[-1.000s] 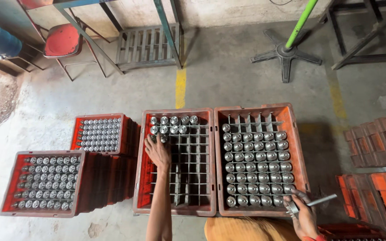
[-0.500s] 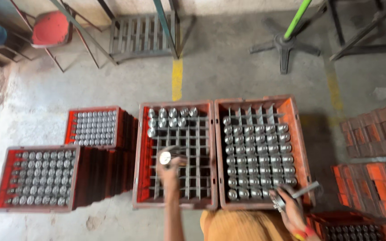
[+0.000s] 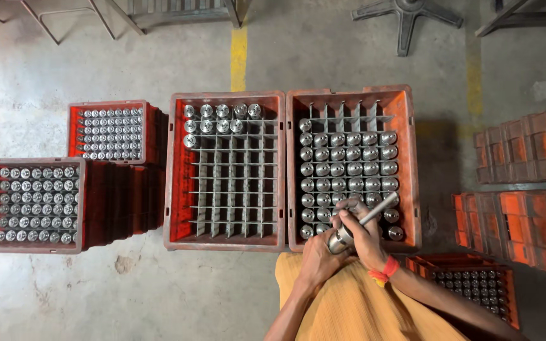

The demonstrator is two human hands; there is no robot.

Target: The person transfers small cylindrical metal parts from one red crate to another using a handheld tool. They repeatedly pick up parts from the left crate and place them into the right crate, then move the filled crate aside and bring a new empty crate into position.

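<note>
Crates fill the concrete floor (image 3: 45, 284) from one side to the other. Farthest left, a red crate (image 3: 28, 205) sits packed with small metal cylinders, and just behind it a second red crate (image 3: 110, 132) is equally full. Next comes a larger crate with a metal grid (image 3: 225, 172), mostly bare cells, holding only two short rows of cylinders along its far edge. Touching its right wall stands another large crate (image 3: 352, 165), nearly full of shiny cylinders, with its far row unfilled.

At the near edge of that full crate, both hands meet. The left hand (image 3: 316, 259) is wrapped around the lower end of a metal cylinder (image 3: 340, 239), fingers closed on it from below. The right hand (image 3: 363, 233) closes over the same cylinder from above and also grips a thin metal rod (image 3: 379, 208), which slants up and to the right over the filled cells. A red band (image 3: 383, 270) circles the right wrist. The held cylinder is tilted, above the crate's front rim and close to the person's yellow clothing (image 3: 355, 309).

Further right, stacks of orange crates (image 3: 526, 189) stand near a dark crate of small cylinders (image 3: 469, 284).
</note>
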